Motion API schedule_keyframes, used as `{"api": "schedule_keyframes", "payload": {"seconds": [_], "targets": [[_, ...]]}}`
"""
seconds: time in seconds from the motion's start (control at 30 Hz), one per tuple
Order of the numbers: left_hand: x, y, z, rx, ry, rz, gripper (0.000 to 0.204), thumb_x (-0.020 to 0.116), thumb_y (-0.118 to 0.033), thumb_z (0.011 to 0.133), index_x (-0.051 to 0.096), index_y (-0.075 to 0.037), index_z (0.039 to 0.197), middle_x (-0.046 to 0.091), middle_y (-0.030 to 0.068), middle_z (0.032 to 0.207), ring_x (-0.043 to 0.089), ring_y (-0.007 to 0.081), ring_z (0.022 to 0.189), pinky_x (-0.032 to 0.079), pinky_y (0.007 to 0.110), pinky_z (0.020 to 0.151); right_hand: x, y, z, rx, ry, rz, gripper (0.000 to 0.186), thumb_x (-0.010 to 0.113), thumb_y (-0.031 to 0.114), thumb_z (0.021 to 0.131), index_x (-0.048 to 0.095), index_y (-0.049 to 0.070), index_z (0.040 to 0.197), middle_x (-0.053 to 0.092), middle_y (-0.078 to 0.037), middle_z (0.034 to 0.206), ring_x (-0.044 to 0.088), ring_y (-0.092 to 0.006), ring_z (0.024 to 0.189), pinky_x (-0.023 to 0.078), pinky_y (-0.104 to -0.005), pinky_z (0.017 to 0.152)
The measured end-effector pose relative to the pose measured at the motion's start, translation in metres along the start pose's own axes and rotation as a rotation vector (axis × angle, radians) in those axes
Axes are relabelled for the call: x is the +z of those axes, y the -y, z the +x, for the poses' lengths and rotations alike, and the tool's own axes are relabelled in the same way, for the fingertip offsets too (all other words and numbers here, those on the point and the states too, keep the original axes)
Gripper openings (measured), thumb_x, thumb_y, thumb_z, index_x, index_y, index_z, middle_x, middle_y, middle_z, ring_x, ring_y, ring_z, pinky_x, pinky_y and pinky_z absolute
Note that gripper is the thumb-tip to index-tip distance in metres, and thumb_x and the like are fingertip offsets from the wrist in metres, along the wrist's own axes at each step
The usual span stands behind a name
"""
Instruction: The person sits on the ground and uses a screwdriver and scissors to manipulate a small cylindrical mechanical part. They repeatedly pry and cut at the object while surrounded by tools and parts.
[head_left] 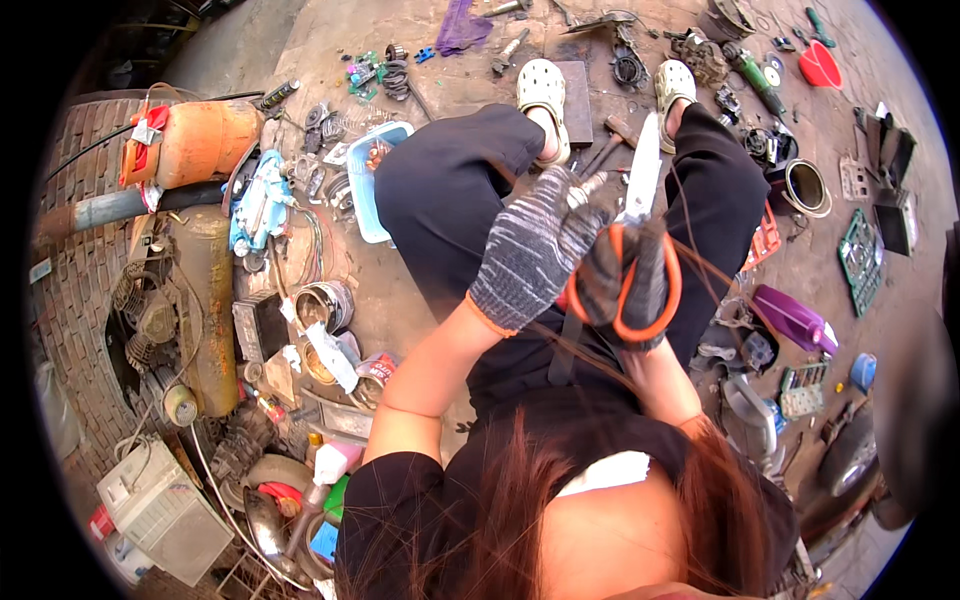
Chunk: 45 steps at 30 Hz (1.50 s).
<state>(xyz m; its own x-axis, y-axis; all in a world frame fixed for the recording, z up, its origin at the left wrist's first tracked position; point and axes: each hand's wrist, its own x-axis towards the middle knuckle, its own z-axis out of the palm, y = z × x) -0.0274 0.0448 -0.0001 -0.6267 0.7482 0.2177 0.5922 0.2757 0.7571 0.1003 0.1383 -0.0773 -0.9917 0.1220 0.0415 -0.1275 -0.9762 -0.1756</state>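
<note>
My left hand (530,250), in a grey knit glove with an orange cuff, is closed around a small pale cylindrical piece (586,188) that I cannot make out well, just left of the scissor blades. My right hand (615,285), in a dark glove, grips large scissors (640,175) by their orange handles, with the blades pointing up and away from me. Both hands are above my lap. On the floor beyond them lie a hammer (622,130) and a metal plate (573,90), between my feet.
At left are a blue plastic bin (360,210), an orange gas cylinder (200,140), a yellow tank (210,310) and a cream appliance (165,505). At right are a purple jug (790,315), a red bucket (820,65) and several greasy metal parts (700,60).
</note>
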Motion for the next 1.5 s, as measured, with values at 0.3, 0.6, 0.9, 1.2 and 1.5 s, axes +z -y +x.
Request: {"api": "schedule_keyframes", "payload": {"seconds": [0.3, 0.6, 0.9, 1.2, 1.5], "targets": [[-0.020, 0.018, -0.003, -0.590, 0.204, -1.489, 0.038, 0.047, -0.034, 0.093, 0.052, -0.002, 0.112, 0.055, -0.0004, 0.077, 0.042, 0.0046, 0.054, 0.031, 0.016, 0.046, 0.036, 0.061, 0.000, 0.082, -0.363, -1.455, 0.031, 0.060, 0.017, 0.085, 0.054, 0.000, 0.110, 0.061, -0.010, 0.091, 0.061, -0.0200, 0.078, 0.048, -0.0287, 0.064], [-0.014, 0.029, -0.005, -0.705, 0.052, -1.764, 0.033, 0.047, -0.020, 0.091, 0.051, -0.001, 0.117, 0.059, 0.0077, 0.092, 0.056, 0.0154, 0.077, 0.049, 0.026, 0.065, 0.125, 0.082, 0.050, -0.124, -0.166, -2.504, 0.039, 0.065, 0.012, 0.076, 0.054, -0.002, 0.110, 0.060, -0.019, 0.098, 0.060, -0.0321, 0.089, 0.047, -0.0361, 0.078], [0.007, 0.026, -0.007, -0.503, 0.025, -1.646, 0.032, 0.050, -0.012, 0.088, 0.050, -0.002, 0.118, 0.058, 0.0099, 0.105, 0.056, 0.0180, 0.090, 0.050, 0.031, 0.066, 0.103, 0.049, 0.050, -0.024, -0.037, -2.280, 0.036, 0.064, 0.013, 0.077, 0.054, -0.002, 0.108, 0.060, -0.019, 0.095, 0.060, -0.0320, 0.085, 0.047, -0.0358, 0.075], [0.010, 0.026, 0.003, -0.473, 0.063, -1.490, 0.034, 0.051, -0.006, 0.086, 0.048, -0.002, 0.120, 0.058, 0.0084, 0.102, 0.056, 0.0151, 0.077, 0.049, 0.028, 0.062, 0.087, 0.020, 0.057, 0.060, 0.017, -2.064, 0.034, 0.063, 0.013, 0.078, 0.055, -0.002, 0.107, 0.060, -0.018, 0.092, 0.060, -0.0319, 0.080, 0.048, -0.0355, 0.072], [0.003, 0.015, 0.006, -0.504, 0.055, -1.355, 0.030, 0.052, -0.009, 0.088, 0.049, -0.001, 0.117, 0.056, 0.0062, 0.093, 0.054, 0.0129, 0.073, 0.046, 0.025, 0.059, 0.085, 0.010, 0.061, 0.120, 0.033, -1.925, 0.031, 0.062, 0.013, 0.079, 0.055, -0.002, 0.105, 0.060, -0.017, 0.089, 0.059, -0.0318, 0.076, 0.048, -0.0352, 0.069]]}}
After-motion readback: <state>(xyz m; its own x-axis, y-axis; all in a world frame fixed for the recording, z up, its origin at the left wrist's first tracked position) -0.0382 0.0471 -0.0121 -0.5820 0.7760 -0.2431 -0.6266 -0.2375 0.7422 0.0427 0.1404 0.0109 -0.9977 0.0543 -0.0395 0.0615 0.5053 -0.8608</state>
